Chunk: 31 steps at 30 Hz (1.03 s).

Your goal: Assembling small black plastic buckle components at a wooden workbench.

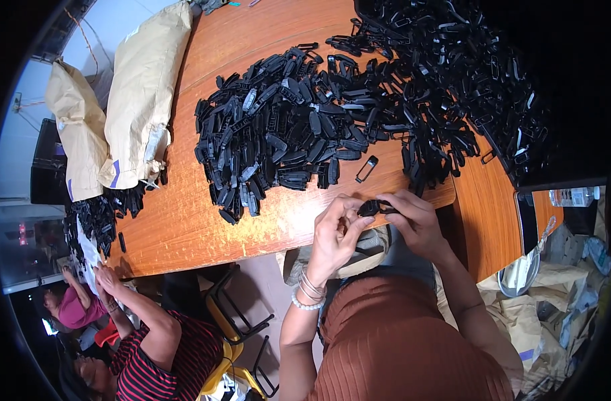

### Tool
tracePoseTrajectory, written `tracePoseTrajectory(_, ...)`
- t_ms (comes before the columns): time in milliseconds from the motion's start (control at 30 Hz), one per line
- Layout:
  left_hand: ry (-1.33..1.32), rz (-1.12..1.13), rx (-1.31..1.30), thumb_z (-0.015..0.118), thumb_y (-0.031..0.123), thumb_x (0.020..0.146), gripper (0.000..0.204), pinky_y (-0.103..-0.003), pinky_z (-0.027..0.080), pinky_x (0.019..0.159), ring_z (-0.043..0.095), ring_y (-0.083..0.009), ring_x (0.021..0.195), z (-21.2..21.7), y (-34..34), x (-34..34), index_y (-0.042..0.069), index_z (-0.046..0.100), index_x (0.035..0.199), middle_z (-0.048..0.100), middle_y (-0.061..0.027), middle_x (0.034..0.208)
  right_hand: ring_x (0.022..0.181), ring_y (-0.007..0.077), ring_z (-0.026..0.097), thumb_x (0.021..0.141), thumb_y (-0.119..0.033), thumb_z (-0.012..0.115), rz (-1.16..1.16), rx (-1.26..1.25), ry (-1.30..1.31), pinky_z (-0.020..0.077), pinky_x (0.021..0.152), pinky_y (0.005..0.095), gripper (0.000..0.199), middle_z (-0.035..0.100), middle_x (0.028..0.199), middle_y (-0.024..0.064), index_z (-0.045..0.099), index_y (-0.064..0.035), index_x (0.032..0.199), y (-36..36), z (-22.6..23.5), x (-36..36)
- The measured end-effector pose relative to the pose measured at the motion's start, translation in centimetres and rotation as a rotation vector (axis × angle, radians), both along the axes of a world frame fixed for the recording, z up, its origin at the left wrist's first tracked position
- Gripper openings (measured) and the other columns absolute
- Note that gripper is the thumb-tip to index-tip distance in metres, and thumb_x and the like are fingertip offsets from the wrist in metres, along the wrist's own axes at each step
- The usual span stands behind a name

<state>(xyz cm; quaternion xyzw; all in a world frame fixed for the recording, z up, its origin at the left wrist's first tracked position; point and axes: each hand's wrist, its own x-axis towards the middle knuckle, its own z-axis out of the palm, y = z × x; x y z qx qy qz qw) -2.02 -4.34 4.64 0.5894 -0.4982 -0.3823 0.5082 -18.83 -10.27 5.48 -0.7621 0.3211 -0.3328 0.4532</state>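
Just past the table's near edge, my two hands meet over small black plastic parts. My left hand (pixel 333 235), with bracelets at its wrist, pinches a dark rounded piece (pixel 368 208) between thumb and fingers. Against it, my right hand (pixel 418 224) grips a thin black plastic frame (pixel 386 208); the fingers hide part of both pieces, so I cannot tell whether they are joined. One loose black frame (pixel 366 169) lies on the wooden table beyond my hands. Behind it spreads a heap of black oval pieces (pixel 272 134), running into a larger heap of black frames (pixel 446 87) on the right.
Brown paper sacks (pixel 148 87) stand at the far left beside another black heap (pixel 105 217). A co-worker in a striped shirt (pixel 161 357) sits left, a second person beyond. An open bag (pixel 365 262) hangs below the table edge. Crumpled paper sacks (pixel 526 314) lie right.
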Motion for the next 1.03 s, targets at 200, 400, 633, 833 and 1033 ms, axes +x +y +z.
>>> tracePoseTrajectory(200,0.144,-0.036,0.043,0.065,0.0,0.077,0.015,-0.019,0.032,0.047,0.039,-0.0043,0.052,-1.0,0.7,0.0,0.0,0.056,0.089,0.047,0.0014,0.066,0.075,0.0297,0.056,0.081,-0.004,0.054,0.065,-0.182,0.118,0.045,0.066,0.034,0.028,0.056,0.085,0.0156,0.054,0.0045,0.107,0.3,-0.1,0.3)
tracePoseTrajectory(400,0.391,0.06,0.05,0.059,0.002,0.084,0.022,-0.017,0.041,0.052,0.051,-0.0066,0.06,-0.6,0.4,-2.1,-0.004,0.058,0.105,0.056,-0.0048,0.089,0.08,0.0272,0.057,0.079,0.0,0.052,-0.079,-0.189,0.05,0.0465,0.07,0.0333,0.03,0.055,0.093,0.0157,0.058,0.0016,0.108,1.1,-1.1,1.7)
tracePoseTrajectory(633,0.659,0.022,0.186,0.058,0.001,0.084,0.025,-0.018,0.04,0.057,0.051,-0.0074,0.06,-0.9,1.2,-0.7,-0.005,0.06,0.108,0.054,-0.0041,0.087,0.082,0.0146,0.055,0.077,0.007,0.053,-0.082,0.264,-0.167,0.0442,0.071,0.0245,0.026,0.054,0.097,0.0094,0.063,0.0041,0.1,1.5,-1.5,1.6)
tracePoseTrajectory(833,1.0,-0.073,0.157,0.055,0.011,0.089,0.022,-0.019,0.041,0.054,0.052,-0.0092,0.056,-1.5,0.3,-0.3,-0.007,0.06,0.101,0.055,-0.0051,0.075,0.071,0.0106,0.054,0.078,0.005,0.055,-0.017,0.549,-0.35,0.043,0.066,0.0218,0.019,0.056,0.087,0.007,0.063,0.0061,0.095,0.8,-2.9,0.8)
tracePoseTrajectory(1033,0.635,0.028,0.046,0.048,0.03,0.094,0.034,-0.022,0.042,0.052,0.051,-0.0112,0.053,-5.2,-5.3,2.3,0.0,0.061,0.102,0.058,-0.0056,0.067,0.097,0.022,0.054,0.082,-0.003,0.057,-0.235,-0.279,0.37,0.0443,0.079,0.032,0.029,0.055,0.107,0.0108,0.059,-0.0045,0.111,-2.8,-5.6,2.2)
